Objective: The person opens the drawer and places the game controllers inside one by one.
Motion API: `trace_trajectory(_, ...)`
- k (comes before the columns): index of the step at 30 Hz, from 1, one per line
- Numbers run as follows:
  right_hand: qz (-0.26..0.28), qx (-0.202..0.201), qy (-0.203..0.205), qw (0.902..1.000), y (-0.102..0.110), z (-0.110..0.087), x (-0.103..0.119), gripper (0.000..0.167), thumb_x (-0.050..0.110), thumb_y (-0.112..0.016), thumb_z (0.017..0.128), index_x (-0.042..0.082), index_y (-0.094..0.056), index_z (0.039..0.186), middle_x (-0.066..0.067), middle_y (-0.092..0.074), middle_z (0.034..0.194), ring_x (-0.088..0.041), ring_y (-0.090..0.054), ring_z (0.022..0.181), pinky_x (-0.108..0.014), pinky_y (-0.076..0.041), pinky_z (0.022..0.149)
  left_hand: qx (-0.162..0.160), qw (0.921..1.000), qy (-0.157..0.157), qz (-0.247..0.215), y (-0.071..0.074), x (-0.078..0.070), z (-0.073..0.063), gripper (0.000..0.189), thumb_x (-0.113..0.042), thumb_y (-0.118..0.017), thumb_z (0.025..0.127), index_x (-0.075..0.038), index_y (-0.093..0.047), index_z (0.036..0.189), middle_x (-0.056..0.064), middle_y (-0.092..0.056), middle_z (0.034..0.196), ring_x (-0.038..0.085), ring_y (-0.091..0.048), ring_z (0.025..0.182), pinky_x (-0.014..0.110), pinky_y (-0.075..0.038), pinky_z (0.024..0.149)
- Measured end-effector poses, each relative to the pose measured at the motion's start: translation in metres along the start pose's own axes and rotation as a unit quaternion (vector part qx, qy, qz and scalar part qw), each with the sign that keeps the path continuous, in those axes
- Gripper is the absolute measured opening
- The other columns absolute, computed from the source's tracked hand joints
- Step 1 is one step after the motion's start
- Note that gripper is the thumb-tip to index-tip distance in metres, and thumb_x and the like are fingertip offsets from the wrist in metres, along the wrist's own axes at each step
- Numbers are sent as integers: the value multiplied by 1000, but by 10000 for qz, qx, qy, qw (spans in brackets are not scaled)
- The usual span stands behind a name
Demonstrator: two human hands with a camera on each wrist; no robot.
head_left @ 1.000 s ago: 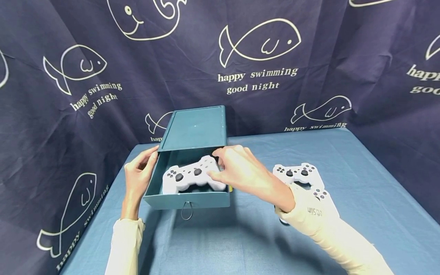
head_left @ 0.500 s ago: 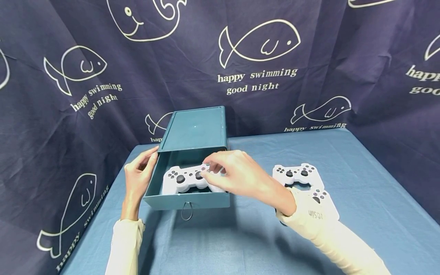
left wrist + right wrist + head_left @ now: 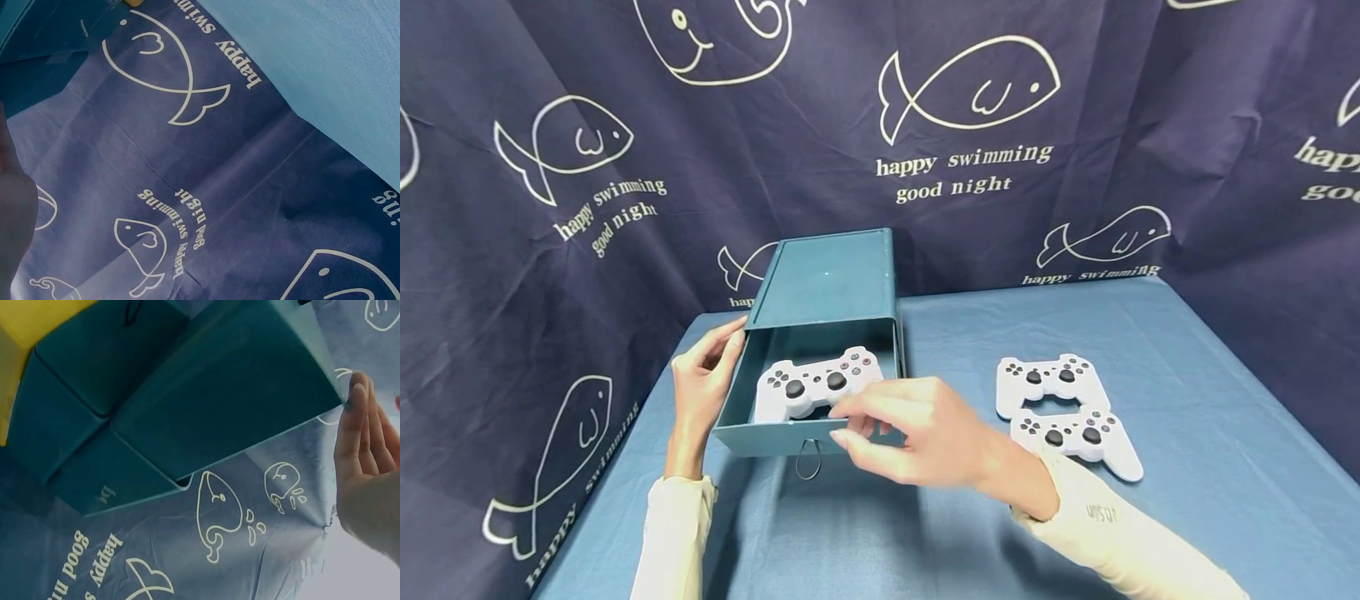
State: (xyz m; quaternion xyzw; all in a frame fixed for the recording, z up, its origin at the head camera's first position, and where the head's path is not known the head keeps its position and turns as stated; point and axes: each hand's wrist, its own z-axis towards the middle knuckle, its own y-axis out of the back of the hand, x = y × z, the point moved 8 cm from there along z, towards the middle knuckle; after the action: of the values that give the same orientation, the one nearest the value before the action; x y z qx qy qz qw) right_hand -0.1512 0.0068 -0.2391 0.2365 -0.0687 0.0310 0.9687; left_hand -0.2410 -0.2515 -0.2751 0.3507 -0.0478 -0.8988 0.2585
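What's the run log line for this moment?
left hand: touches box; drawer: open, one controller inside; right hand: by drawer's front; table: two controllers

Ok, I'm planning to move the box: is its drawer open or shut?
Open: the drawer sticks out of the teal box, with a white controller visible inside.

There are three white game controllers: one controller (image 3: 815, 379) inside the drawer (image 3: 760, 440), and two, a farther controller (image 3: 1051, 380) and a nearer controller (image 3: 1072, 436), on the tablecloth (image 3: 985, 325). Each has two black thumbsticks (image 3: 794, 389), six altogether. One teal box (image 3: 826, 279), one wire loop (image 3: 808, 479), two hands, the left hand (image 3: 702, 375) and right hand (image 3: 921, 433), and two cream sleeves (image 3: 673, 533) are visible.
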Motion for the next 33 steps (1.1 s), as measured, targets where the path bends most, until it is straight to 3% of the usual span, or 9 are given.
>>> trace_trajectory(8,-186,83,197,9996,-12,-12,13,18,17,-62,101,3,-74,103,4,-69,81,-2,-65,72,-9,-51,73,-1,10000,10,-36,0,-2,1,23,13,-65,95,13,-72,117,22,-74,92,-7,-63,72,10,-48,64)
trace_trajectory(18,5,330,-74,9994,-34,-28,11,14,9,-70,94,4,-72,108,5,-70,83,0,-65,74,-8,-50,74,-23,10000,-3,-56,0,-1,1,23,12,-66,95,11,-73,117,13,-76,91,-6,-62,71,10,-46,63)
trace_trajectory(26,-9,307,-379,9988,-49,-38,5,33,4,-79,84,5,-70,116,4,-70,84,-1,-66,75,-8,-50,73,-32,10000,-48,-55,0,5,0,24,13,-65,95,10,-73,118,26,-73,91,-6,-62,71,10,-46,62)
trace_trajectory(33,-264,419,-634,9968,-59,-41,2,34,9,-77,89,6,-69,122,5,-71,88,-1,-66,79,-7,-48,75,-49,10000,-4,7,0,10,0,25,13,-66,95,9,-73,118,24,-74,91,-6,-60,70,11,-45,61)
